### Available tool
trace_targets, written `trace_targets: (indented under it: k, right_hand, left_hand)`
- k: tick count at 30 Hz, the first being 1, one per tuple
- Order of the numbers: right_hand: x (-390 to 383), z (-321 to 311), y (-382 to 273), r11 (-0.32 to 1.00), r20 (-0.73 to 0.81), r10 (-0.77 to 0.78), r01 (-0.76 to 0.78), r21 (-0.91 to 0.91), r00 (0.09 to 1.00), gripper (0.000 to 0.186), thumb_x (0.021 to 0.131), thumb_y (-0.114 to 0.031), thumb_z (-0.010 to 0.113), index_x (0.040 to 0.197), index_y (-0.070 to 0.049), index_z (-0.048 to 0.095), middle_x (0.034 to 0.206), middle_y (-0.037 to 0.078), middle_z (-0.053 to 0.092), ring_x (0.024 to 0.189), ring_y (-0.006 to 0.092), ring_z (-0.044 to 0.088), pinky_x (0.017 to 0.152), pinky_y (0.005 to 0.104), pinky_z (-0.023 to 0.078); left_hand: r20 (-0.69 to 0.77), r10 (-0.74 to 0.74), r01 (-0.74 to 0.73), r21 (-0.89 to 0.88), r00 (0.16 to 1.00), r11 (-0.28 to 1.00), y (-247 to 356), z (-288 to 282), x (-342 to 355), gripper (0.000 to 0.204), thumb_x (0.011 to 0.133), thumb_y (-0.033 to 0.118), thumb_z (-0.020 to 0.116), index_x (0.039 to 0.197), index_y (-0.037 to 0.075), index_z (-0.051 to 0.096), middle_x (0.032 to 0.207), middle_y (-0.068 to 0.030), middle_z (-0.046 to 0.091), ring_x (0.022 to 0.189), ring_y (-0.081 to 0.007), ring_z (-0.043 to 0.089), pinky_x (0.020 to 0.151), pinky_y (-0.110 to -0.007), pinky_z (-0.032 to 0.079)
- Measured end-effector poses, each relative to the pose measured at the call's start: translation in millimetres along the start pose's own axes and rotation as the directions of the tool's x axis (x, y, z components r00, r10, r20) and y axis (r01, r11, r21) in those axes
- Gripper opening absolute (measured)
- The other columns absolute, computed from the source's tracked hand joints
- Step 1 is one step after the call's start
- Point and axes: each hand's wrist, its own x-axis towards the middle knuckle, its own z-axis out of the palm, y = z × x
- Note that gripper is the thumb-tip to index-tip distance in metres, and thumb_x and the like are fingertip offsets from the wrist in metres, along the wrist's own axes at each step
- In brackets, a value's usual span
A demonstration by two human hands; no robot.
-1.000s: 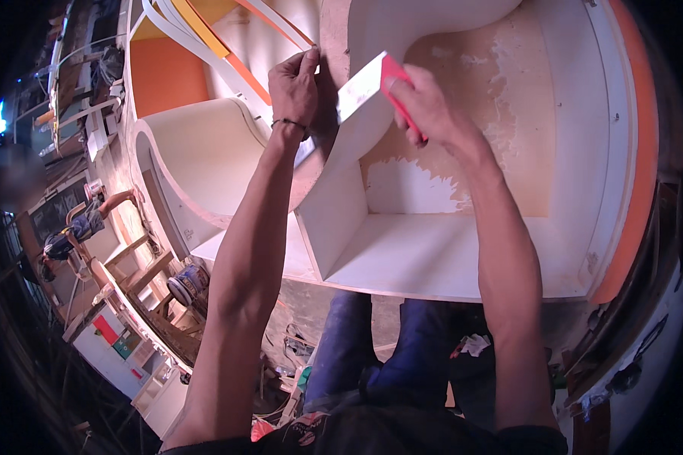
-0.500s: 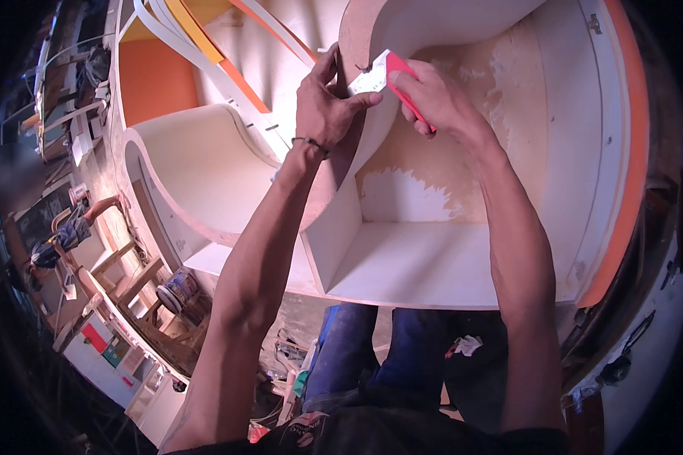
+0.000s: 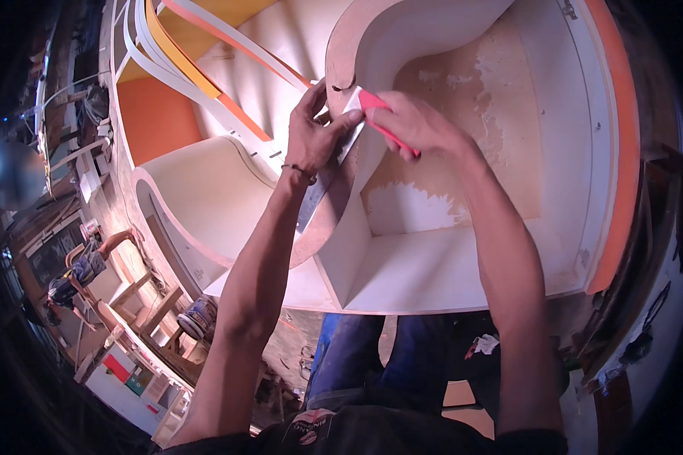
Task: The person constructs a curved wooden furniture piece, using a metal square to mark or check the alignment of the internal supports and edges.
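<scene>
My right hand (image 3: 406, 125) grips a red-handled flat tool (image 3: 373, 101) with a pale, shiny blade laid against the curved wooden edge (image 3: 340, 45) of a white cabinet divider. Beside it, my left hand (image 3: 315, 133) curls at that edge, its thumb touching the blade and its fingertips partly hidden. A long grey, shiny strip (image 3: 311, 201) shows along the edge below my left hand. Loose white, yellow and orange strips (image 3: 201, 76) lie to the left, over the cabinet's compartment.
The curved cabinet has a worn plywood recess (image 3: 478, 114), an orange outer band (image 3: 622, 189) and a curved white shell (image 3: 197, 182). At left, a co-worker (image 3: 80, 277) bends near wooden frames and a bucket (image 3: 197, 317). Scraps lie on the floor below.
My left hand has left the strip ends and moved onto the divider's edge beside the blade. My right hand and tool have moved slightly down, and the blade now sits more steeply along the edge.
</scene>
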Motion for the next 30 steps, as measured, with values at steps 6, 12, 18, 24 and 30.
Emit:
trace_targets:
  k: [6,12,18,24,30]
  right_hand:
    - [-19.4,2.2,12.1,0.962,-0.236,0.022,0.043,0.270,0.971,0.029,0.107,-0.033,0.050,0.108,-0.004,0.055,0.068,0.003,0.055,0.043,0.0102,0.049,0.041,0.0296,0.040]
    - [4.9,-6.0,1.6,0.966,-0.282,0.075,0.000,0.257,0.957,0.032,0.108,-0.038,0.050,0.107,-0.006,0.055,0.068,0.003,0.055,0.043,0.0096,0.049,0.041,0.0289,0.040]
    - [16.9,-9.9,-2.5,0.982,-0.257,0.054,-0.004,0.190,0.965,0.032,0.104,-0.030,0.049,0.106,0.002,0.053,0.066,0.009,0.058,0.043,0.0164,0.053,0.041,0.0356,0.044]
    - [29.2,-18.5,-27.7,0.999,-0.205,0.036,-0.027,0.046,0.978,0.029,0.102,-0.027,0.049,0.101,0.002,0.053,0.064,0.009,0.057,0.042,0.0163,0.051,0.039,0.0364,0.041]
    - [35.5,-20.3,-27.0,0.993,-0.178,0.032,-0.011,0.115,0.984,0.027,0.101,-0.026,0.049,0.101,0.001,0.054,0.064,0.008,0.057,0.042,0.0164,0.053,0.039,0.0353,0.041]
  left_hand:
    - [-0.026,-0.092,0.095,0.123,0.995,0.988,23.9,0.0,41.3,0.074,0.086,0.021,0.088,0.146,-0.008,0.055,0.133,-0.0203,0.070,0.111,-0.0238,0.072,0.094,-0.036,0.060]
    - [0.054,-0.022,0.022,0.006,0.998,1.000,33.8,-0.5,34.0,0.090,0.075,0.020,0.095,0.149,-0.006,0.051,0.142,-0.0222,0.065,0.115,-0.0280,0.073,0.096,-0.037,0.060]
    - [0.128,-0.093,0.074,0.145,0.987,0.987,36.6,-4.2,39.3,0.108,0.070,0.022,0.100,0.153,-0.013,0.041,0.144,-0.0255,0.062,0.126,-0.0260,0.066,0.102,-0.037,0.057]
    - [0.044,-0.082,0.079,0.065,0.996,0.995,22.3,-6.9,40.3,0.095,0.075,0.018,0.096,0.152,-0.009,0.047,0.145,-0.0209,0.063,0.123,-0.0231,0.066,0.101,-0.037,0.058]
    - [0.157,-0.172,0.197,-0.162,0.973,0.967,23.0,-16.3,48.4,0.075,0.081,0.012,0.092,0.145,-0.006,0.056,0.137,-0.0154,0.067,0.120,-0.0208,0.066,0.100,-0.037,0.057]
